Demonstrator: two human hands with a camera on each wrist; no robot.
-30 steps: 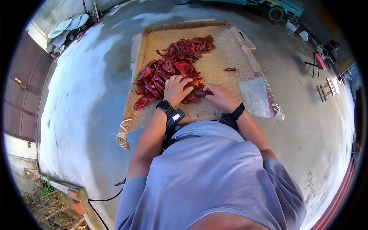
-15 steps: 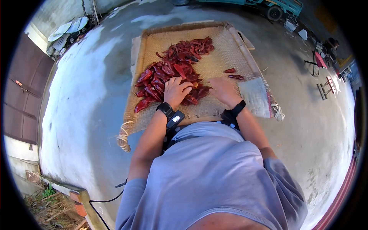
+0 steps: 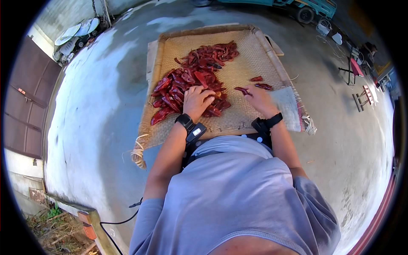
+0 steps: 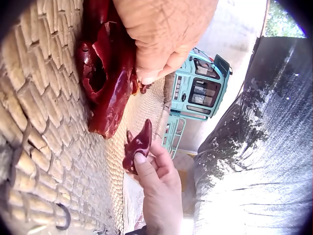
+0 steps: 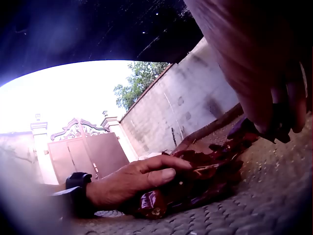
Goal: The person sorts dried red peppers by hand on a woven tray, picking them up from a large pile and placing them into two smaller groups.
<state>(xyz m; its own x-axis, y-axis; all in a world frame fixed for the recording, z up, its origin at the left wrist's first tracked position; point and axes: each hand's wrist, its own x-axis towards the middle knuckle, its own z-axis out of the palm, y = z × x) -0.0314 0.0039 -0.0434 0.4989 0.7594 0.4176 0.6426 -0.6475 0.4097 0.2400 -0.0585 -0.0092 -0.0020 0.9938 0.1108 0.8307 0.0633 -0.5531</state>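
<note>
One red pepper (image 3: pixel 242 90) is pinched between the right hand (image 3: pixel 260 101)'s thumb and fingers, apart from the pile (image 3: pixel 176 87) – perhaps for a closer look. I see the left hand (image 3: pixel 197 102) resting on the pile, fingers relaxed and unclamped, likely steadying it. From my end, the woven tray (image 3: pixel 250 57) sits above a concrete floor (image 3: pixel 85 110), a teal vehicle (image 4: pixel 200 90) beyond.

Left-wrist view: left grip (image 4: pixel 166 32) cropped at top.
</note>
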